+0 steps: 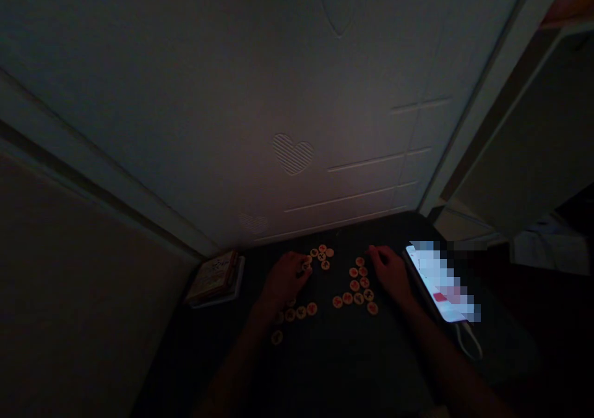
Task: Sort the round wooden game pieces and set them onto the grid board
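The person's left hand (288, 276) has thumb and fingers pinched on a disc (306, 266), so at least this one is not yet laid down; whether a second sits in the same pinch cannot be told in the dim light. Just beyond these fingertips, and to their right, lies a bunch (322, 256) of discs, mostly dark-marked, one apparently blank. Nearer the body than the left fingers, a row (301, 311) runs partly behind the wrist, with one loose disc (277, 337) nearer still.

The right hand (390, 274) rests beside a longer group (364, 282), which lies left of its fingertips and nearer the body, mostly red-marked with a few dark. Whether these fingers are together or apart, or hold anything, cannot be told.

As for progress, the work looks partway along. Most discs in sight are down on the table (352, 362), largely marked side up, but the groups stand apart and red and dark marks mix within them; the pinched disc is left to set down. A stack (214, 276) sits left of the left fingers, a phone (431, 282) right of the right ones.
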Demonstrator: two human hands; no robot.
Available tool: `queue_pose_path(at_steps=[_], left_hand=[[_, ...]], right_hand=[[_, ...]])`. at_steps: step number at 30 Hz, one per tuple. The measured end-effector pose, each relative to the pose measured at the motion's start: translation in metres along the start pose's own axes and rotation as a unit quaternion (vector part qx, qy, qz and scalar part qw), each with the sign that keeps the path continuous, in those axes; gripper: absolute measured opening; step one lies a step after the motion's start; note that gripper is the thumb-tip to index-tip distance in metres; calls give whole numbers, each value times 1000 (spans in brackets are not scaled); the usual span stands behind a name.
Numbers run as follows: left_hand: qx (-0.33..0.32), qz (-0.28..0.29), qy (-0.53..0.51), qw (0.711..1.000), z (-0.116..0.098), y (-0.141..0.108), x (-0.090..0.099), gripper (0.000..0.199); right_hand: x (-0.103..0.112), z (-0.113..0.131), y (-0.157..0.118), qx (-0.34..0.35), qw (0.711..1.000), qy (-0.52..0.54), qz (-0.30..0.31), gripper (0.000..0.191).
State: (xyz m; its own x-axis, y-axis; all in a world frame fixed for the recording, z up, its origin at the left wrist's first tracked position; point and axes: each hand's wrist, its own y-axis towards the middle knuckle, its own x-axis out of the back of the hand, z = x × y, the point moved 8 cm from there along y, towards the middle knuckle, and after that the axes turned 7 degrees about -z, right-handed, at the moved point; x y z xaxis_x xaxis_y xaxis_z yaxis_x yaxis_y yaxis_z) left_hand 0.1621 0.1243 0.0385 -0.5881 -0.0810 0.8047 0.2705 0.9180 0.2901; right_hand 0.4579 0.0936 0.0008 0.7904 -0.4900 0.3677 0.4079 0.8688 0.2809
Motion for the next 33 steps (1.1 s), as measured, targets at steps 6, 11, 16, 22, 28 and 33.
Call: queue_pose_path(at_steps=[6, 11, 16, 22, 28, 33], left_hand=[[-2, 2, 12, 1000, -1, 2, 3, 29], [-19, 31, -48, 998, -5, 0, 15, 30], [-28, 112, -39, 993, -3, -20, 20, 19], [-32, 164, 0, 986, 0, -45, 13, 16], [-27, 175, -19, 984, -6, -49, 14, 18], [15, 151, -63, 986, 0, -42, 32, 20]], right_hand=[[0, 0, 0, -1, 1000, 3, 0, 48], [0, -1, 0, -2, 1000, 6, -2, 47], [-1, -1, 0, -3, 1000, 8, 0, 46], [-1, 1, 0, 1, 1000, 5, 1, 45], [0, -1, 0, -2, 1000, -1, 2, 47], [2, -3, -1, -5, 1000, -2, -3, 48]])
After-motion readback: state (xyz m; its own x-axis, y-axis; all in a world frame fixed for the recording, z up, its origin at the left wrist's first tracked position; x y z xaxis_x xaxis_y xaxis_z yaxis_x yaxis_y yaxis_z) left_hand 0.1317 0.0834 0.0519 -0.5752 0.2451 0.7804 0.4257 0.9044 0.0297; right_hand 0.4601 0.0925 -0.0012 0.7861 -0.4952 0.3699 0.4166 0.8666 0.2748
